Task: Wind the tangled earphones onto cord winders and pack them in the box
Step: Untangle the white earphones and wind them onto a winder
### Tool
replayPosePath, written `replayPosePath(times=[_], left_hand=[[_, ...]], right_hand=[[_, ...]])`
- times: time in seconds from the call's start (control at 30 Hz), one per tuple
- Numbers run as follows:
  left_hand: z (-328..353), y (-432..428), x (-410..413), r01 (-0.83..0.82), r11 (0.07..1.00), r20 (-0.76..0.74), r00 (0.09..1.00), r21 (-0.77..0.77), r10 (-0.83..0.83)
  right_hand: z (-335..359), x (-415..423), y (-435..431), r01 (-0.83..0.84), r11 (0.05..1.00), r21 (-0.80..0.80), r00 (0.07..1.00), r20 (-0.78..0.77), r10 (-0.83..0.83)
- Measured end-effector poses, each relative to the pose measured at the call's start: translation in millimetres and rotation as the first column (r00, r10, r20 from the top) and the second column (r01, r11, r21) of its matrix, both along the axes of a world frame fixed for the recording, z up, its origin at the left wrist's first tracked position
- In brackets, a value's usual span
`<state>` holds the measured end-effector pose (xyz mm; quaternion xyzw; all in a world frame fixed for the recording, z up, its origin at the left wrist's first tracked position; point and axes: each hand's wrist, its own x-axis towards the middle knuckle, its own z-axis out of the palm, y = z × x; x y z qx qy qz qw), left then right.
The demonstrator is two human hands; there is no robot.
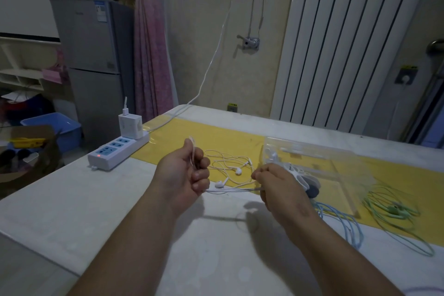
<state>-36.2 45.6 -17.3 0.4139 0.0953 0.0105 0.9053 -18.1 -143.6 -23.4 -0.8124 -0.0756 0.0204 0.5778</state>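
The white wired earphones (236, 170) lie in a loose tangle on the yellow strip of the desk (192, 132), with two buds lying free at the near side of the loops. One stretch of their cord runs taut between the left hand (185, 170), which grips it in a fist with a thin pale end standing above the thumb, and the right hand (276, 185), which pinches it. Just to the right stands a clear plastic box (336, 158), with a cluster of white and grey cord winders (298, 173) at its left end. The light blue wired earphones (341, 221) lie heaped at the box's near corner, and the mint green wired earphones (394, 211) sprawl further right
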Motion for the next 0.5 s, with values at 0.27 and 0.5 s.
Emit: replayPosePath(times=[0.27, 0.5], left_hand=[[3, -10, -12, 0.389, 0.869, -0.056, 0.919, 0.305, -0.391], [1, -12, -13, 0.438, 0.788, -0.101, 0.892, 0.433, -0.440]], right_hand=[[1, -3, 0, -0.024, 0.999, 0.021, 0.997, 0.071, 0.022], [-3, -4, 3, -0.069, 0.997, 0.043, 0.992, 0.112, 0.063]])
